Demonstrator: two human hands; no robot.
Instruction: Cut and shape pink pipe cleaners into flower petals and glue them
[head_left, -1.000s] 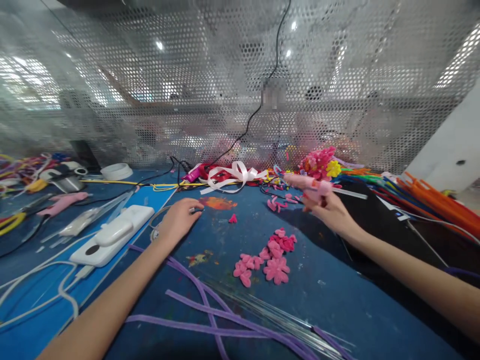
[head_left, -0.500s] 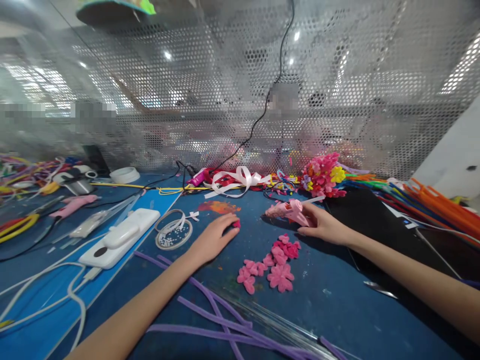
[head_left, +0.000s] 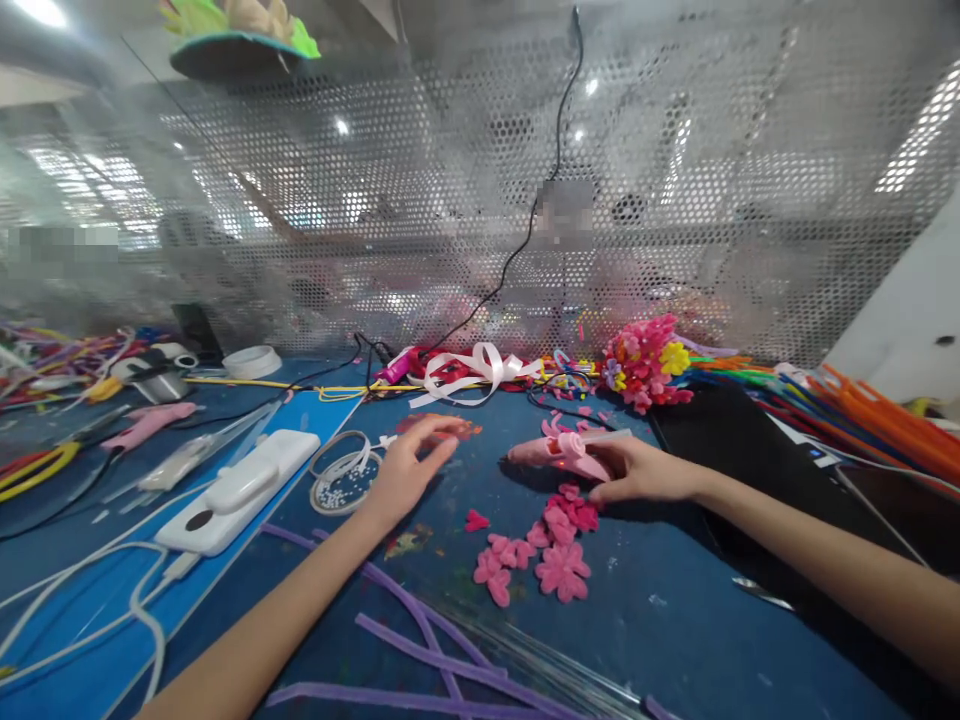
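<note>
My right hand [head_left: 637, 472] grips a pink glue gun [head_left: 551, 452], its nozzle pointing left just above the blue table [head_left: 675, 620]. Right below the gun lies a cluster of pink pipe-cleaner flowers [head_left: 551, 545]. A single small pink piece [head_left: 474, 521] rests apart to the left of them. My left hand [head_left: 405, 470] hovers with fingers spread and nothing in it, above the table near an orange paint stain [head_left: 442, 425]. Just left of that hand sits a round clear container of white beads [head_left: 343, 480].
Purple pipe cleaners [head_left: 420, 650] and clear rods cross the near table. A white device with cables [head_left: 232, 490] lies at left. A white ribbon [head_left: 480, 365], a pink flower bouquet [head_left: 645, 360] and orange pipe cleaners [head_left: 885, 420] line the back. A perforated screen [head_left: 480, 200] closes the rear.
My left hand lifted off the small pink piece and drew back left, leaving it on the table. My right hand carried the glue gun down and left, over the flowers.
</note>
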